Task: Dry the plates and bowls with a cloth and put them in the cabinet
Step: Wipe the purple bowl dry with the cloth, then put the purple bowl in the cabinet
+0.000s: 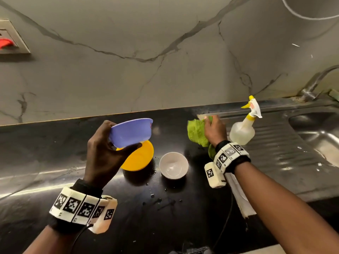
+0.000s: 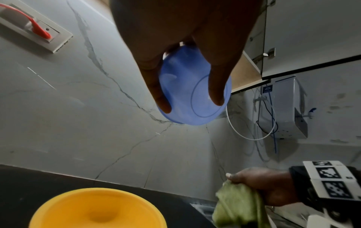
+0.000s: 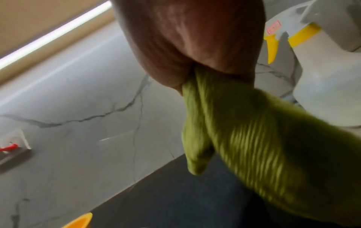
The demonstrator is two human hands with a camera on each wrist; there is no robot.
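My left hand (image 1: 110, 142) grips a blue bowl (image 1: 131, 132) above the black counter, fingers curled round its base (image 2: 195, 98). Right under it a yellow bowl (image 1: 141, 159) sits on the counter, also seen in the left wrist view (image 2: 97, 208). A small white bowl (image 1: 173, 165) stands upright to the right of the yellow one. My right hand (image 1: 213, 128) grips a bunched green cloth (image 1: 196, 132) near the back of the counter; the cloth (image 3: 244, 131) hangs down from the fist.
A white spray bottle with yellow trigger (image 1: 244, 125) stands just right of my right hand. The steel sink and drainboard (image 1: 293, 143) lie at the right, tap (image 1: 313, 83) behind. Water drops (image 1: 156, 198) dot the counter. An open wall cabinet (image 2: 252, 58) hangs above.
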